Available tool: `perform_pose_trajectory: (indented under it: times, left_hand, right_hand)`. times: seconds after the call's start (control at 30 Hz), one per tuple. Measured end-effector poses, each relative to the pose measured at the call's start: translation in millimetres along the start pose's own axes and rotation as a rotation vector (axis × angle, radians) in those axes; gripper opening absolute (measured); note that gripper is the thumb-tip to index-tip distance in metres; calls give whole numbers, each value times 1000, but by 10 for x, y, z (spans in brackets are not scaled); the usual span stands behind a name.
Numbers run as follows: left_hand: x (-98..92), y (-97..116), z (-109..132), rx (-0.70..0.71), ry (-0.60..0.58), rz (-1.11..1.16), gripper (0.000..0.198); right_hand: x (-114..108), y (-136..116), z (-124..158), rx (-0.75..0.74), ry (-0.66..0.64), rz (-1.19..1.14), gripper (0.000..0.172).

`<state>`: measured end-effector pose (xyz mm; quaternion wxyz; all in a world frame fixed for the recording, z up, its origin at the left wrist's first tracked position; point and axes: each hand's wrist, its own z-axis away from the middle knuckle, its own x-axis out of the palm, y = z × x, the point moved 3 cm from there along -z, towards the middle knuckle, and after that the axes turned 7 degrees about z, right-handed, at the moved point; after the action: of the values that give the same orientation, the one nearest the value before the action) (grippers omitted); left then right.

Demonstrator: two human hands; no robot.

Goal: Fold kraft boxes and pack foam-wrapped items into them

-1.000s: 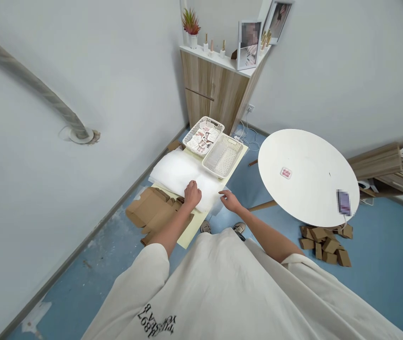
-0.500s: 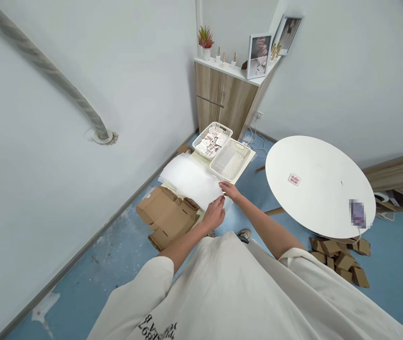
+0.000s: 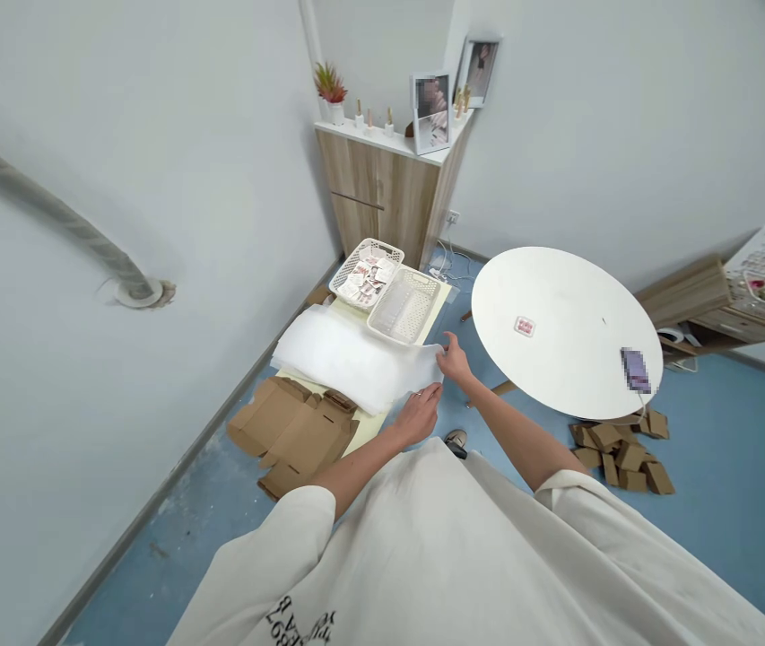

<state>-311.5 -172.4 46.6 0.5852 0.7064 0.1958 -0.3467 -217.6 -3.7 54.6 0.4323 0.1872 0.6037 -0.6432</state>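
Observation:
A stack of thin, white, translucent sheets (image 3: 342,354), like packing foam, lies on a low pale-yellow surface. One end of the top sheet reaches past the right side of the stack toward me. My right hand (image 3: 455,362) pinches this end at its far corner, thumb and fingers closed on it. At the near corner, my left hand (image 3: 419,414) has its fingers closed on the same edge; a ring shows on one finger. Flattened brown cardboard boxes (image 3: 294,431) lie left of my left forearm, beside the sheets.
Behind the sheets stand a white basket of printed cards (image 3: 334,285) and a second basket (image 3: 374,325) with clear plastic inside. A round white table (image 3: 563,296) at right bears a small pink-and-white packet (image 3: 525,327) and a phone (image 3: 636,370). Small brown boxes (image 3: 628,458) lie on the floor.
Both hands have moved right, away from the stack, drawing the end of the white sheet out with them. The view has turned to the right.

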Motion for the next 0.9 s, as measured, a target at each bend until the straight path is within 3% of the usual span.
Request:
perform_pose_trajectory:
  times: [0.23,0.43,0.57,0.9]
  left_hand:
    - [236,310,-711,105,-19,59,62]
    - [571,480,-1465,79,-67,4,60]
    - [846,617,-2074,40,-85,-35,61]
    - [1519,1255,-3652,44,-130,-164,68]
  right_hand:
    - [-576,631,-114,69,156,-57,40]
    - [-1055,1280,-416,55,266,-59,22]
    - [-1414,1824,-704,52,264,-58,28]
    - [-2387,3294,-1218,286,228,-204,58]
